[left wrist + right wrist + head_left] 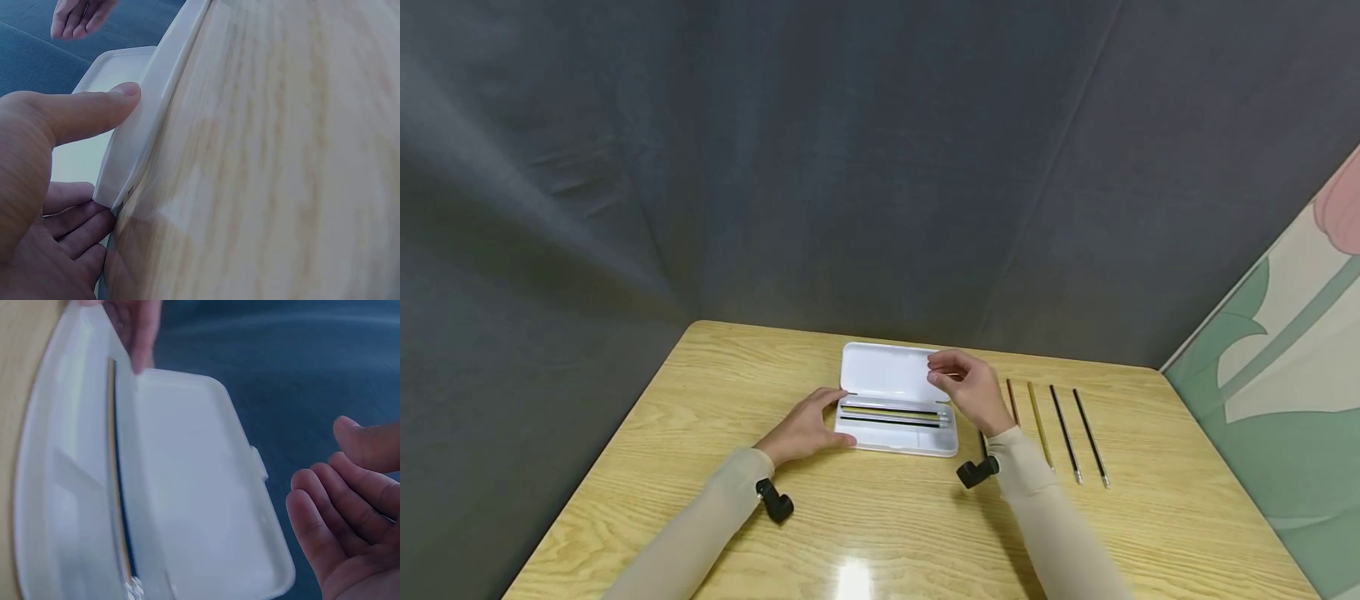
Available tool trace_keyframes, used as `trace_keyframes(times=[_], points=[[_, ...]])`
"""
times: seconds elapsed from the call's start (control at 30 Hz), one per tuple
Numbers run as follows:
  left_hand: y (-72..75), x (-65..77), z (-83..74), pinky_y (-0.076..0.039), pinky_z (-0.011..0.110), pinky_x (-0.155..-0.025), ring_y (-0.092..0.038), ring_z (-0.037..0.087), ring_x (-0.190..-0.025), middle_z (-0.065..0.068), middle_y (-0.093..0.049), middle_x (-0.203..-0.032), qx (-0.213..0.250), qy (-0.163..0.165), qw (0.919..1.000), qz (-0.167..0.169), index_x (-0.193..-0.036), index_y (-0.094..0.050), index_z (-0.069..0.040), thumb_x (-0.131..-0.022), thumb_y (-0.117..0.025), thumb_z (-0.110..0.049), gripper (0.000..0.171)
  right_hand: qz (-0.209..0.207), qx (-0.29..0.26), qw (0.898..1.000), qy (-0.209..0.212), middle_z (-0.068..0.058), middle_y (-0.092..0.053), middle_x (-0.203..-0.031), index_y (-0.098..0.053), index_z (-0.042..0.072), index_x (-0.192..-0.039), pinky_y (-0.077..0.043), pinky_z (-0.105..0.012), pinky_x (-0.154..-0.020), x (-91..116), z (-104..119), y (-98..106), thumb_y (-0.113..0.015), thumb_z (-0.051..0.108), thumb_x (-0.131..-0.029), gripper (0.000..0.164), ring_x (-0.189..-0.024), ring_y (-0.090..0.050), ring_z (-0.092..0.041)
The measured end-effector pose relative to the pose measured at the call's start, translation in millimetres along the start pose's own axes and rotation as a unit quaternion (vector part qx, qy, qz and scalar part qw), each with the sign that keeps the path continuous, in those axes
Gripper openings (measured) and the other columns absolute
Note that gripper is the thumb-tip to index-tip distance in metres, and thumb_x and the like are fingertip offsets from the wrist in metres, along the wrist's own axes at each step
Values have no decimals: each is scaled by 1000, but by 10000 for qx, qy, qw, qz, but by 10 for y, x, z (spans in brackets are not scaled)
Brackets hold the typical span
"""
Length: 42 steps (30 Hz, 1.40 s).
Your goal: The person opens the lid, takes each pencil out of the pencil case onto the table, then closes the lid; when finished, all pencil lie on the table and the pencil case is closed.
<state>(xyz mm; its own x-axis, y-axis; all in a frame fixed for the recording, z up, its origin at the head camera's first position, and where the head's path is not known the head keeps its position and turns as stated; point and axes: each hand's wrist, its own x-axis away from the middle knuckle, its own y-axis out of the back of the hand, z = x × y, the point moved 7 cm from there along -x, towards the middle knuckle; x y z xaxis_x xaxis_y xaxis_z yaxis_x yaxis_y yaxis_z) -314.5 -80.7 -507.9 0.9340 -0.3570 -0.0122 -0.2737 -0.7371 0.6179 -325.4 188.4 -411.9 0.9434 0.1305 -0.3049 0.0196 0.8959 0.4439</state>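
Observation:
A white pencil case (pixel 897 446) lies open on the table, its lid (pixel 883 371) folded back toward the curtain. Black and yellow pencils (pixel 891 412) lie side by side in its rear part; the right wrist view shows them lengthwise in the case. My left hand (pixel 808 427) holds the case's left end, thumb on the front wall and fingers around the back corner. My right hand (pixel 972 390) is raised near the lid's right edge with loosely bent fingers. Nothing shows between that thumb and the fingers (pixel 319 519) in the right wrist view.
Right of the case, a brown pencil (pixel 1012 402), a yellow pencil (pixel 1040 423) and black pencils (pixel 1066 433) lie spaced apart on the wooden table (pixel 880 525). Another dark pencil (pixel 982 444) is partly hidden by my right wrist. A dark curtain (pixel 865 167) hangs behind the table.

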Motion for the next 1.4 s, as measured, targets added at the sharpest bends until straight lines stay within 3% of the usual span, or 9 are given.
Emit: trace_keyframes(times=[0.23,0.57,0.73,1.03,1.4], points=[[2,-15,0,-37,53,-120,-43,30,-147,4,-47,-156,55,-20,10000,-15,-151,-48,-17,-76,-89,-45,90,446,133,9989,-63,-12,-76,-106,-74,6,-112,-57,-21,-80,-10,-54,-352,-78,7,-88,24,-89,-72,-14],[-24,-20,-7,-37,51,-120,-45,29,-145,4,-49,-154,6,-7,10000,-44,-150,-50,-16,-76,-88,-45,88,1041,922,9902,-121,-2,-77,-96,-77,12,-108,-58,-23,-75,43,-251,-707,-79,7,-86,22,-85,-72,-10],[-18,-36,12,-37,52,-120,-45,30,-145,5,-48,-155,-55,-45,10000,-39,-150,-49,-16,-76,-88,-46,90,1295,1162,9846,-174,-1,-77,-99,-76,14,-107,-59,-26,-78,75,-327,-774,-77,5,-87,22,-88,-72,-10],[-31,-31,41,-36,52,-121,-43,29,-147,3,-48,-155,-30,85,10000,-42,-150,-49,-18,-75,-89,-45,90,1363,1567,9781,131,2,-77,-97,-76,14,-103,-59,-26,-77,100,-329,-837,-76,0,-87,21,-86,-70,-9],[-10,-24,9,-37,53,-120,-43,30,-147,5,-47,-156,-48,3,10000,-34,-150,-49,-16,-76,-88,-46,89,1513,1847,9707,281,2,-78,-97,-78,16,-101,-58,-27,-78,110,-273,-856,-74,0,-88,21,-87,-70,-9]])
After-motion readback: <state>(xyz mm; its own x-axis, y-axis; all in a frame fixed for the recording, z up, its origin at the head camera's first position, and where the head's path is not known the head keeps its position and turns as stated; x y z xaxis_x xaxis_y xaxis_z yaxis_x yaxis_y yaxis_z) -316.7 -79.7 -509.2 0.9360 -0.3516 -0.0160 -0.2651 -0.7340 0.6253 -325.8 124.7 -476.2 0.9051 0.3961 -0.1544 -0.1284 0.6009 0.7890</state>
